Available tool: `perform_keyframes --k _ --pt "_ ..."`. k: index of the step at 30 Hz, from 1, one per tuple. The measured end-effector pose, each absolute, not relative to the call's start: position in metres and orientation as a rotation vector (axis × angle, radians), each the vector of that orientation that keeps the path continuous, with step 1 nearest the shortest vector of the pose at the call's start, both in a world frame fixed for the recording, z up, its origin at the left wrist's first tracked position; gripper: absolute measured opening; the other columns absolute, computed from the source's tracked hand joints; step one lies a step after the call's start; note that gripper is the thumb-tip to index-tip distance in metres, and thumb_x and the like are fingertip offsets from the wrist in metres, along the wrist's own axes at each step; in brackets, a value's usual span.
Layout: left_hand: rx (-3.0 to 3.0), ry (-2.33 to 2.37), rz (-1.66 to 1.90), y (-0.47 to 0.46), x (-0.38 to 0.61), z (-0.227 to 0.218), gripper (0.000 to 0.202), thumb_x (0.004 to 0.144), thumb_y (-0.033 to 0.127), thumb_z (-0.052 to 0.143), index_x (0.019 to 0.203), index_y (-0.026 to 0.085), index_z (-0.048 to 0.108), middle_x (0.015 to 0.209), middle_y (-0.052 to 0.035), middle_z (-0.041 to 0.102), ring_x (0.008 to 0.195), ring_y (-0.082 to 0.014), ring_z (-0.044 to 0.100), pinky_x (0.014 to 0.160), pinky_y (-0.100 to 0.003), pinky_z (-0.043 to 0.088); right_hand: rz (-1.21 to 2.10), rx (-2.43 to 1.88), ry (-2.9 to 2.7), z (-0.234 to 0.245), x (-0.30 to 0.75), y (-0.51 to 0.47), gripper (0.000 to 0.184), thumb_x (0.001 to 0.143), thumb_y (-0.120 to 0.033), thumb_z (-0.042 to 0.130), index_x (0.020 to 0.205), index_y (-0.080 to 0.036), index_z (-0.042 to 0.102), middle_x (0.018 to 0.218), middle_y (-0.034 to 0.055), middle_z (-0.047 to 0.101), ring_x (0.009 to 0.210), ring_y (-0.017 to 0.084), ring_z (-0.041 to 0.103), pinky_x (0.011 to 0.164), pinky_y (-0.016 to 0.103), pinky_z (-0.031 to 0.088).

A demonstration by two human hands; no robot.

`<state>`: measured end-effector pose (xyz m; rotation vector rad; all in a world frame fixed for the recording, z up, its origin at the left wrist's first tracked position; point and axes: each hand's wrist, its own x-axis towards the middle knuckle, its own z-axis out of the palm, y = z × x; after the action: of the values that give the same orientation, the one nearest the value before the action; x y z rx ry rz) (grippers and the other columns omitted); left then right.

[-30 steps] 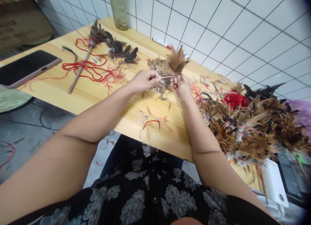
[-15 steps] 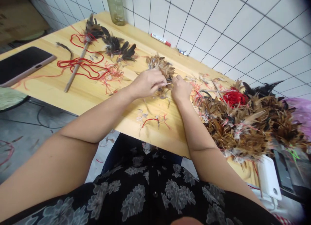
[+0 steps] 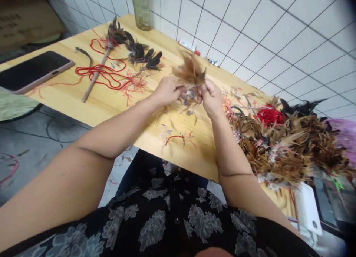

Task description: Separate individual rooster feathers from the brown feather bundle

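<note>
A bunch of brown feathers (image 3: pixel 190 70), blurred by motion, stands between my hands above the table. My left hand (image 3: pixel 169 90) pinches it low on the left side, fingertips partly hidden under the feathers. On the right, my right hand (image 3: pixel 212 97) is closed on the bunch's lower edge, thumb and fingers together. Small feather scraps (image 3: pixel 189 97) lie on the wood just below. Close to me on the table is a short red string (image 3: pixel 174 137) among white bits.
Right of my forearm lies a big heap of brown feathers (image 3: pixel 272 157) with red thread (image 3: pixel 270 115). To the left are a stick (image 3: pixel 96 76), red cord (image 3: pixel 109 83), dark feathers (image 3: pixel 139 51) and a phone (image 3: pixel 36 71). A bottle (image 3: pixel 141 12) and a marker (image 3: pixel 189 47) stand near the tiled wall.
The brown feather bunch has come up off the table and turned more upright. My hands have moved apart slightly, and the white strand between them no longer shows. The view has shifted a little.
</note>
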<state>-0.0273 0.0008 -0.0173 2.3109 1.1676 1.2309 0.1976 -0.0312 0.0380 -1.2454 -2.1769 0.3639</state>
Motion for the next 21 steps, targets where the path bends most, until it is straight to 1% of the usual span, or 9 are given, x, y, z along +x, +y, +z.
perform_keyframes --k 2,6,8,11,14,16,17,19,21 --pt "2.449 1.09 1.129 -0.01 -0.018 -0.02 0.018 0.1 0.022 0.066 0.087 0.023 0.079 0.089 -0.0084 0.082 0.096 -0.0297 0.079 0.095 -0.044 0.061 0.284 -1.398 -2.072 0.034 0.201 -0.027 0.054 0.13 -0.038 0.03 0.104 -0.024 0.075 0.11 0.0096 0.078 0.112 0.027 0.078 0.105 0.045 0.063" --pt "2.573 0.892 1.135 -0.021 -0.013 -0.021 0.021 0.104 0.025 0.066 0.088 0.023 0.08 0.087 -0.0092 0.081 0.095 -0.0305 0.078 0.097 -0.046 0.061 0.002 -1.782 -2.081 0.031 0.202 -0.032 0.038 0.12 -0.02 0.043 0.121 -0.021 0.081 0.135 0.0171 0.083 0.115 0.03 0.078 0.095 0.04 0.059" --pt "2.57 0.846 1.167 -0.022 -0.014 -0.019 0.019 0.104 0.027 0.068 0.089 0.024 0.08 0.087 -0.0089 0.081 0.092 -0.0302 0.077 0.099 -0.048 0.061 -0.085 -1.902 -2.174 0.031 0.198 -0.038 0.039 0.118 -0.017 0.044 0.131 -0.021 0.081 0.142 0.0188 0.083 0.111 0.029 0.079 0.09 0.037 0.055" --pt "2.553 0.854 1.201 -0.022 -0.017 -0.013 0.018 0.105 0.032 0.069 0.09 0.025 0.079 0.09 -0.0084 0.082 0.091 -0.0303 0.078 0.103 -0.052 0.062 -0.114 -1.875 -2.377 0.03 0.19 -0.046 0.044 0.118 -0.016 0.042 0.136 -0.021 0.081 0.142 0.0185 0.083 0.108 0.028 0.079 0.089 0.036 0.052" --pt "2.565 0.848 1.343 -0.018 -0.026 -0.008 0.021 0.106 0.035 0.065 0.093 0.028 0.079 0.09 -0.0076 0.082 0.093 -0.0312 0.079 0.105 -0.053 0.063 -0.003 -1.673 -2.587 0.029 0.182 -0.049 0.041 0.118 -0.019 0.045 0.133 -0.022 0.083 0.135 0.0154 0.085 0.107 0.028 0.079 0.09 0.037 0.052" --pt "2.518 0.895 1.443 -0.011 -0.035 -0.005 0.024 0.107 0.038 0.062 0.094 0.028 0.079 0.089 -0.0084 0.081 0.093 -0.0317 0.079 0.105 -0.054 0.062 0.105 -1.491 -2.671 0.03 0.179 -0.05 0.037 0.116 -0.02 0.049 0.129 -0.023 0.083 0.131 0.0129 0.086 0.111 0.029 0.079 0.093 0.038 0.054" --pt "2.464 0.945 1.469 -0.006 -0.04 -0.004 0.027 0.108 0.043 0.062 0.093 0.028 0.079 0.089 -0.009 0.081 0.093 -0.0319 0.078 0.106 -0.055 0.062 0.158 -1.395 -2.681 0.031 0.179 -0.05 0.034 0.115 -0.02 0.05 0.125 -0.023 0.083 0.13 0.012 0.086 0.114 0.03 0.079 0.095 0.038 0.055" --pt "2.314 1.024 1.465 0.002 -0.047 -0.004 0.037 0.108 0.057 0.065 0.089 0.027 0.077 0.088 -0.0099 0.079 0.092 -0.032 0.076 0.103 -0.054 0.061 0.266 -1.216 -2.631 0.032 0.18 -0.048 0.029 0.116 -0.023 0.051 0.113 -0.024 0.08 0.124 0.0108 0.084 0.12 0.03 0.077 0.101 0.04 0.059" --pt "2.182 0.988 1.45 0.007 -0.047 -0.007 0.049 0.103 0.071 0.067 0.082 0.027 0.073 0.085 -0.0096 0.077 0.087 -0.0306 0.073 0.095 -0.051 0.06 0.405 -1.092 -2.481 0.031 0.183 -0.043 0.035 0.122 -0.034 0.047 0.1 -0.025 0.073 0.114 0.0093 0.08 0.117 0.028 0.076 0.106 0.042 0.061"
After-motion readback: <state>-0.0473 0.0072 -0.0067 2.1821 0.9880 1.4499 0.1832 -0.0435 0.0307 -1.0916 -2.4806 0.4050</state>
